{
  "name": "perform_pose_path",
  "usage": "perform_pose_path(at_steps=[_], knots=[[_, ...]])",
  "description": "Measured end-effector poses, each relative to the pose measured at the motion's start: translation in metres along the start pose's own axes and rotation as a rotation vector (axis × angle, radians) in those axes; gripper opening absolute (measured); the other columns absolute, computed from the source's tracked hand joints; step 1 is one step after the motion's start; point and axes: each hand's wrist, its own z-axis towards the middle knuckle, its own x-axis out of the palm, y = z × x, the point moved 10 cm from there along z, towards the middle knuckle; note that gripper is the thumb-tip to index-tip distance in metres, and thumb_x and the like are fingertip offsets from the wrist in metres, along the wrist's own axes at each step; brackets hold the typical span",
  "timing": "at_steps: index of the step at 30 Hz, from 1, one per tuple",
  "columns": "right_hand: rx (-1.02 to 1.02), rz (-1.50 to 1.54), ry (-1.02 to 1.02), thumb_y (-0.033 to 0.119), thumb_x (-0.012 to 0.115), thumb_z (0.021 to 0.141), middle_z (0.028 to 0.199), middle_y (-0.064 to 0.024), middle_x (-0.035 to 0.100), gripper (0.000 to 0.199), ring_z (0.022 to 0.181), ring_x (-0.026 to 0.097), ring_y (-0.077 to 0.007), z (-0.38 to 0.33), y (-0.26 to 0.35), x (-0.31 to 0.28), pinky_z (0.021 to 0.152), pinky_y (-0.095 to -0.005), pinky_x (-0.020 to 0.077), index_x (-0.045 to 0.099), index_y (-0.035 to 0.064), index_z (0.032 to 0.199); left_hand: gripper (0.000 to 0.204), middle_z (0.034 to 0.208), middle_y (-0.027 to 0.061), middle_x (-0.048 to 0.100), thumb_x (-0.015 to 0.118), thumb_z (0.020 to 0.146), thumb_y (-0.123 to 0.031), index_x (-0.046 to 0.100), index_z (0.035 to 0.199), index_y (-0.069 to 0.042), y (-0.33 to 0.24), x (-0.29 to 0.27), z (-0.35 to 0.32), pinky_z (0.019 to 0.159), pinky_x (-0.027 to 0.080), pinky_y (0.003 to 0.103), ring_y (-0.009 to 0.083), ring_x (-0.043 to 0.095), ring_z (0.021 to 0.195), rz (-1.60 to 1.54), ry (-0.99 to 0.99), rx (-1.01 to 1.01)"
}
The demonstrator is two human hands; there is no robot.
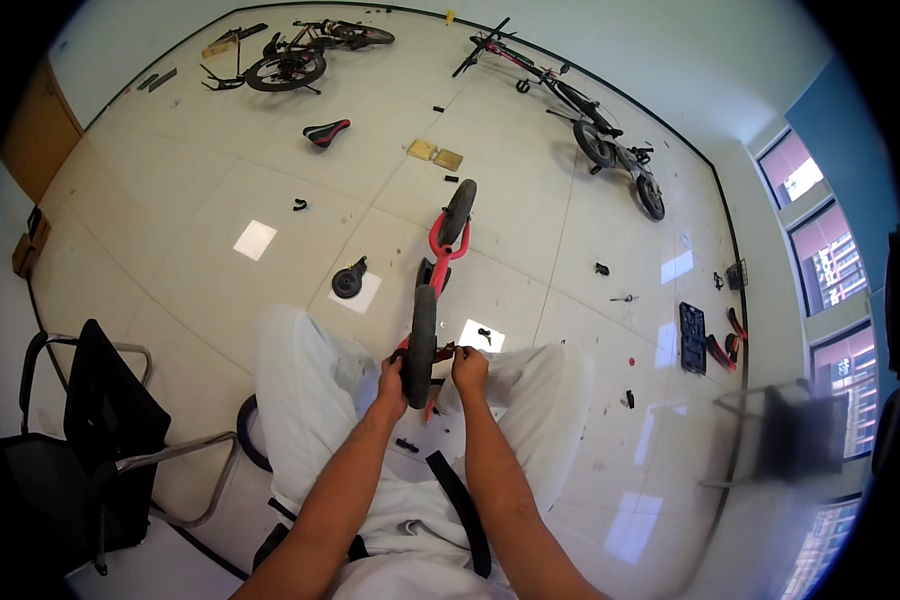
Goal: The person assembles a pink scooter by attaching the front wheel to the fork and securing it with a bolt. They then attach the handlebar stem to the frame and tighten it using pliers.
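Note:
A small red bike frame with black wheels stands between my knees, pointing away from me. Its near wheel is upright between my two hands. Against the left side of this wheel, my left hand is closed near a bit of red; what its fingers hold is hidden. My right hand pinches at the wheel's right side, by a small dark red part near the hub. Whether that part is in its fingers is too small to tell. The far wheel rests on the floor.
A round black part and a saddle lie ahead left. Bikes lie along the far wall. An open tool case is at right, a black chair at left. Small parts dot the tiles.

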Motion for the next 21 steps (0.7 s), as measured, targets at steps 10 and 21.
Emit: perform_pose_path(at_steps=[10,21], knots=[[0.116,0.069,0.109,0.031,0.057,0.083,0.087,-0.0178,0.067,0.031,0.083,0.064,-0.0336,0.004,-0.018,0.02,0.075,-0.0412,0.0491,0.069,0.0061,0.095,0.045,0.126,0.01,0.042,0.051,0.094,-0.029,0.032,0.13,-0.009,0.007,0.023,0.002,0.096,0.037,0.032,0.0192,0.043,0.115,0.175,0.13,0.097],[0.228,0.945,0.258,0.017,0.058,0.085,0.082,-0.0078,0.065,0.021,0.071,0.061,-0.0145,-0.003,-0.039,0.023,0.059,-0.0295,0.0478,0.065,-0.0018,0.089,0.047,0.117,0.0201,0.043,0.056,0.09,-0.035,0.038,0.123,-0.007,0.011,0.066,-0.003,0.096,0.034,0.038,0.0311,0.043,0.111,0.547,0.225,0.293]])
